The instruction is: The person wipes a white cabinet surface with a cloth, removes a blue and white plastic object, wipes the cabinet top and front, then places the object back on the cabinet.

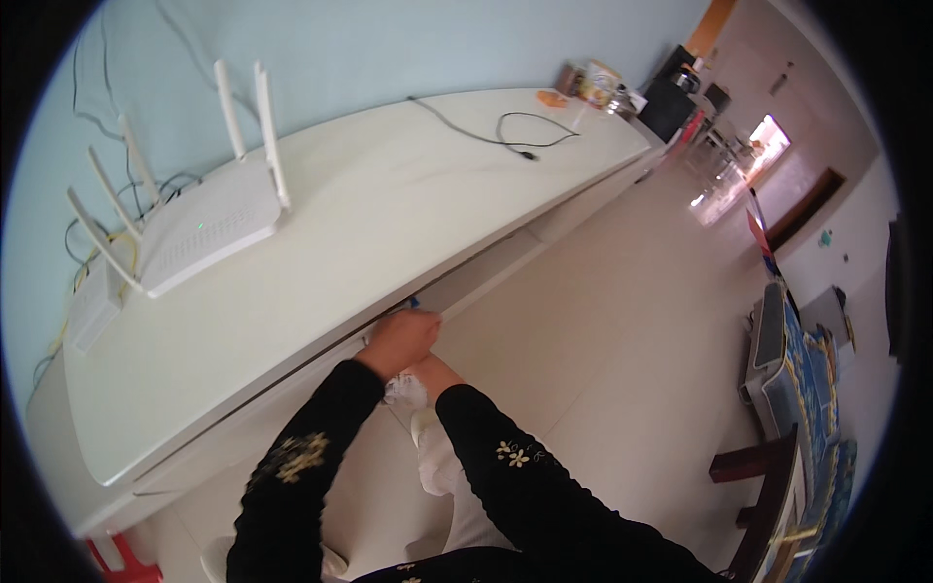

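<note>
Both hands are together at the front edge of a long white cabinet (350, 240), by its drawer gap. My left hand (401, 339) is bent over the edge, with a small blue thing (414, 302) just past its knuckles; whether it holds that cannot be told. Below and partly behind it is my right hand (431, 372), its fingers hidden. A whitish, crumpled thing, perhaps a plastic bag (405, 391), shows under the hands; which hand touches it is unclear. To the right of the hands, an open drawer (481, 273) juts out under the top.
A white router (211, 226) with several antennas stands on the cabinet's left, beside a white box (95, 306). A black cable (466, 135) lies farther back, near packets and jars (599, 81). A red plastic stool (124, 561) is at lower left, a dark wooden chair (758, 474) at right.
</note>
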